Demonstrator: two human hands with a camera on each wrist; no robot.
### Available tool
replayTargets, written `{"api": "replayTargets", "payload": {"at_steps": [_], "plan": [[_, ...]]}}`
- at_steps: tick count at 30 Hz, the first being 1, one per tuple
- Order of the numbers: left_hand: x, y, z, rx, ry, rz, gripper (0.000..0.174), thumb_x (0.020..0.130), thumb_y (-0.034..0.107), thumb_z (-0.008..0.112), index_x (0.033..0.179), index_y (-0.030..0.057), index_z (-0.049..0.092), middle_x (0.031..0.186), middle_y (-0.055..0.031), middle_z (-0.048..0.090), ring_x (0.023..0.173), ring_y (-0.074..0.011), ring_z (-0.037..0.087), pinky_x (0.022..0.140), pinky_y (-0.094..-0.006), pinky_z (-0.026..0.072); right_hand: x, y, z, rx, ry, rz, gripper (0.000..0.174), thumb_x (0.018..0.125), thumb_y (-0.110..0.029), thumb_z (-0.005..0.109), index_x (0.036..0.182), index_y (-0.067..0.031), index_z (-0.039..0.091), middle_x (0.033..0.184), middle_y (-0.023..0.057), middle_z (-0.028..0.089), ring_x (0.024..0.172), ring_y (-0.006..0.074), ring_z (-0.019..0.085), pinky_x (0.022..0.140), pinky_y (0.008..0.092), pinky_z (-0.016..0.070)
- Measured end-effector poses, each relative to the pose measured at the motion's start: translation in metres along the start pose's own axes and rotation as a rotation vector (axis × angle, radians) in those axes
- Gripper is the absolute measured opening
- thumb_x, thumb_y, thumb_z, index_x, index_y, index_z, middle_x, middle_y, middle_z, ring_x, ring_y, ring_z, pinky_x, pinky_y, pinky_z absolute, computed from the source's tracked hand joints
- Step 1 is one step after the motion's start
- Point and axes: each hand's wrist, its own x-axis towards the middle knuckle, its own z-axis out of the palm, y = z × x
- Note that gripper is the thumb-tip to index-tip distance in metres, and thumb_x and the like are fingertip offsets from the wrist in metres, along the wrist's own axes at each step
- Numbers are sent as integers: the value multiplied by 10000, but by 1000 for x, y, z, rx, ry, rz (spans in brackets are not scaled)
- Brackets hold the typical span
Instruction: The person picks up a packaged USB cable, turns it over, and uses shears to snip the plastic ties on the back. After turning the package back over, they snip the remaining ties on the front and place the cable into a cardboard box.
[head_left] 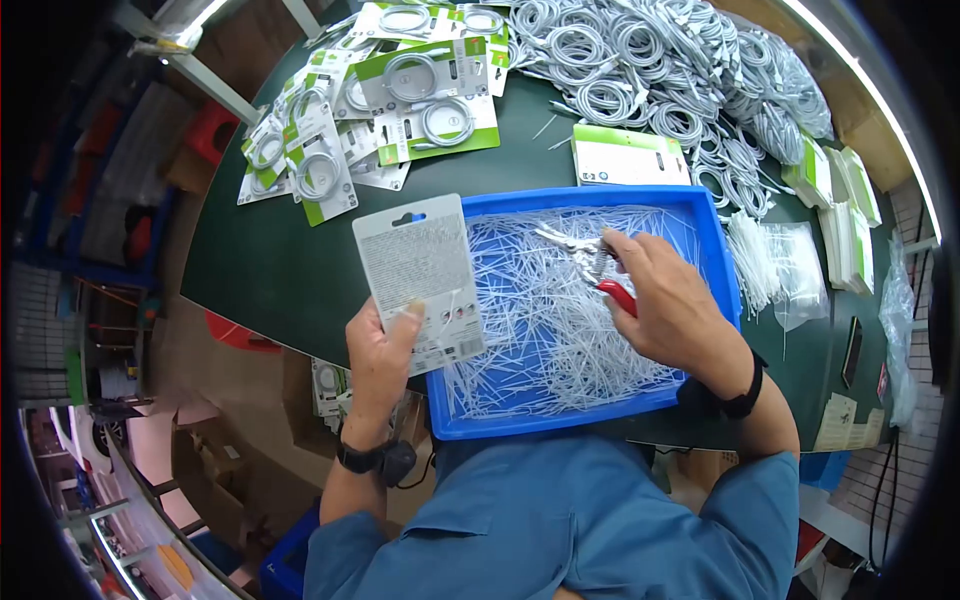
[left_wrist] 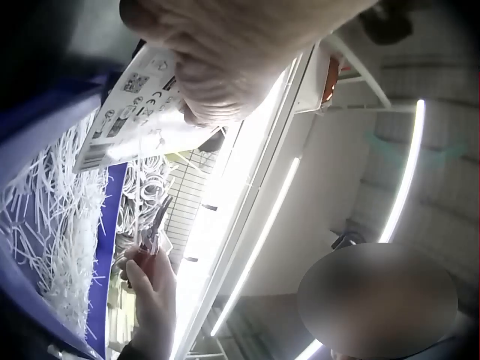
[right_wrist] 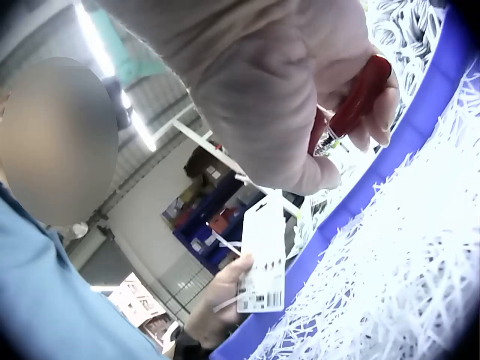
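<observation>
My left hand [head_left: 385, 345] grips a packaging card [head_left: 420, 275] by its lower left edge, thumb flat on the printed back. The card stands over the left side of a blue tray [head_left: 590, 198], its hang hole at the top. In the right wrist view, thin white strips stick out near the left hand and the card [right_wrist: 262, 255]. Above the tray my right hand [head_left: 670, 295] holds red-handled cutters [head_left: 618, 295], silver blades pointing left toward the card, with a spring between the handles. Loose white plastic strips [head_left: 520, 340] fill the tray.
Packed cable cards [head_left: 420, 100] lie heaped at the back left of the green table [head_left: 260, 250]. Coiled grey-white cables [head_left: 640, 50] pile up at the back right. A card stack [head_left: 628, 160] sits behind the tray; white cable ties [head_left: 750, 260] lie at its right.
</observation>
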Motion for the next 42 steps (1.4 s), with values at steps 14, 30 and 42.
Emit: {"api": "replayTargets", "payload": {"at_steps": [14,30,42], "plan": [[36,-15,15,574,-59,66,393,1005,317,735,1123,-55,774,1169,-166,633,1026,-288,660,905,-397,537,-40,18,38,330,213,274,657,869,-128,788,1458,16,535,1163,189,667,966,303,672,907,402,552],[41,27,-16,-35,75,-1,348,1070,181,659,1285,-92,648,1121,-145,762,947,-137,732,846,-296,595,-38,13,34,180,68,138,678,858,-116,743,1482,-13,499,1146,243,616,1118,426,583,1009,498,473],[-12,55,77,-540,-6,-166,460,1086,152,472,1489,-68,498,1367,-188,670,1173,-238,718,1022,-358,579,-50,33,-4,44,55,24,722,814,-76,776,1492,-83,527,1121,182,609,1112,392,577,981,474,474]]}}
